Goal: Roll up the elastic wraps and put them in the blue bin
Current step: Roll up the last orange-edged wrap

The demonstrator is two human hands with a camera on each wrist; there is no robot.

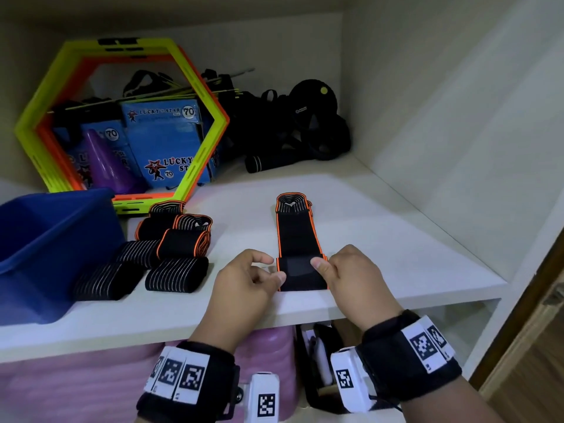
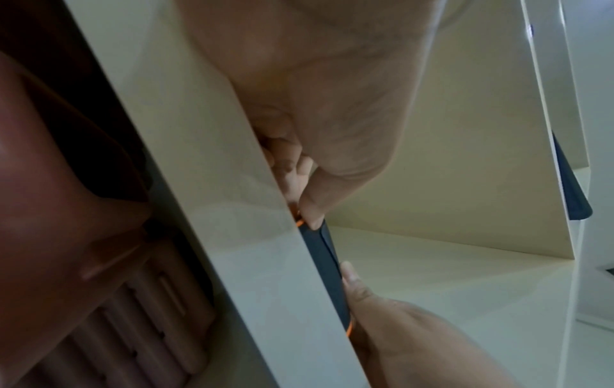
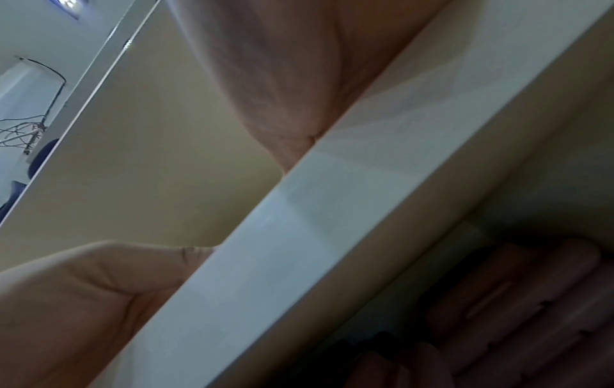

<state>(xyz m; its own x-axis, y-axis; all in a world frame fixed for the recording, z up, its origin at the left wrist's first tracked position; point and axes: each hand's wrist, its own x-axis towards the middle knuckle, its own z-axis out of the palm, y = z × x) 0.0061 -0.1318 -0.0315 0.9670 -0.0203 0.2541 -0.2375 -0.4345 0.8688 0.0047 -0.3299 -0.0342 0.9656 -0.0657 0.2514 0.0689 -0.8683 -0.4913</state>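
Note:
A black elastic wrap [image 1: 297, 236] with orange edges lies stretched flat on the white shelf [image 1: 396, 239], running away from me. Its near end [image 1: 302, 274] is folded over at the shelf's front edge. My left hand [image 1: 274, 268] pinches the left side of that fold, and my right hand [image 1: 323, 265] pinches the right side with its thumb on top. In the left wrist view the fold [image 2: 324, 265] shows edge-on between my left thumb [image 2: 312, 210] and my right hand [image 2: 398, 328]. The blue bin [image 1: 45, 239] stands at the far left, its inside hidden.
Several rolled wraps [image 1: 171, 245] lie between the bin and the flat wrap. Behind them stand hexagonal green and orange frames [image 1: 201, 96] around blue boxes and a purple cone. Black straps [image 1: 290, 129] are piled at the back. A wall [image 1: 457, 148] closes the right side.

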